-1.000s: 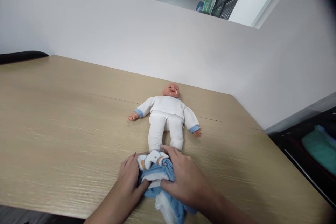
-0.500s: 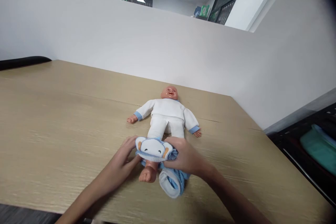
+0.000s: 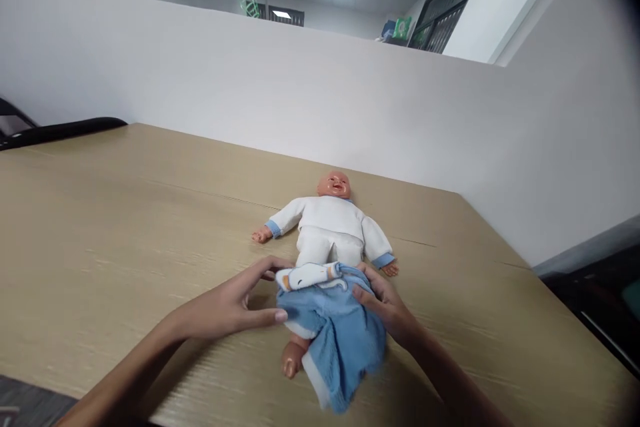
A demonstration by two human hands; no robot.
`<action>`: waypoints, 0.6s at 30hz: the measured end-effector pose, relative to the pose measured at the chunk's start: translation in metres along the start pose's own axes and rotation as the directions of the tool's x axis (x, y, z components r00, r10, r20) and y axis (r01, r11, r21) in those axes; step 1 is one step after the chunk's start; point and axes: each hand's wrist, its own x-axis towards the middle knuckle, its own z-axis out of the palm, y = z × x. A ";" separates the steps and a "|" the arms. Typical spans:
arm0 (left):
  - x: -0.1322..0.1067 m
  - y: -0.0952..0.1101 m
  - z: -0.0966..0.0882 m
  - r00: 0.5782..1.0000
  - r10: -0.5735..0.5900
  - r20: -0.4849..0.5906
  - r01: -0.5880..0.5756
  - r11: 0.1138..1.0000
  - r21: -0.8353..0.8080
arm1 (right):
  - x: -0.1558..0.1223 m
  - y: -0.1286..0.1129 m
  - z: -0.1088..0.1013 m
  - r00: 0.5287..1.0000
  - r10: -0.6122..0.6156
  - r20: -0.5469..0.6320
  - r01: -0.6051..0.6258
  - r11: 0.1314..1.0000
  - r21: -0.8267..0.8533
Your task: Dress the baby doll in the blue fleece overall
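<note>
- Baby doll (image 3: 330, 213), plump white fabric body with smooth, glossy pinkish plastic head, lies face-up on a pale wood-grain table (image 3: 150, 227).
- Fuzzy blue cloth pants (image 3: 345, 333), white-cuffed and crumpled, lie bunched over the doll's lower legs.
- Left hand (image 3: 227, 303), spread in a wide curve beside the doll's legs, thumb tip at the cloth's edge.
- Right hand (image 3: 393, 313), opposite across the doll's legs, pinches the pants' side.
- White animal-face patch (image 3: 310, 275), orange-accented, folds across the doll's shins.
- Rounded bare plastic foot (image 3: 291, 359) ends one doll leg, poking out below the cloth.
</note>
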 end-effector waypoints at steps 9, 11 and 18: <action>0.066 0.043 -0.007 0.977 0.168 0.134 -0.209 0.887 0.411 | -0.004 0.024 0.001 0.965 0.228 -0.126 -0.157 0.896 0.416; 0.087 0.048 -0.008 0.946 0.194 0.261 -0.293 0.857 0.425 | -0.004 0.019 0.001 0.976 0.188 -0.113 -0.130 0.910 0.393; 0.129 0.044 0.000 0.821 0.222 0.526 -0.250 0.968 -0.017 | -0.015 -0.003 -0.012 0.991 -0.002 0.132 0.027 0.982 -0.188</action>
